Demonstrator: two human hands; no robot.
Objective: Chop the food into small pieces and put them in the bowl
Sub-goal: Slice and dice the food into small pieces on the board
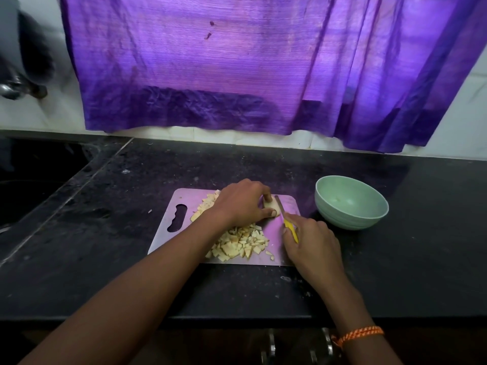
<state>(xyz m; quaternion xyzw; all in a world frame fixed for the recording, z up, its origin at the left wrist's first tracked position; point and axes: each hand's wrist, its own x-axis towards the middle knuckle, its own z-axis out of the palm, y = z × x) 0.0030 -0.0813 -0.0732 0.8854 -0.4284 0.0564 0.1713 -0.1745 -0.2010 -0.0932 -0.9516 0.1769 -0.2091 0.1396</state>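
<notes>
A metal cutting board (181, 196) lies on the black counter. On it, my left hand (242, 204) pinches a pale chunk of food (271, 205) between thumb and fingers. My right hand (311, 243) grips a knife with a yellow handle (291, 229); its blade (279, 204) rests against the right side of the chunk. A heap of small pale chopped pieces (242, 243) covers the board's middle and near part, with more pieces (205, 205) behind my left wrist. A light green bowl (350, 204) stands just right of the board, its inside looking bare.
A purple curtain (237, 69) hangs over the wall behind the counter. A sink recess (34, 180) lies at the far left, with a tap (10, 88) above it. The counter's front edge (237, 316) runs below my forearms, with cabinet handles underneath.
</notes>
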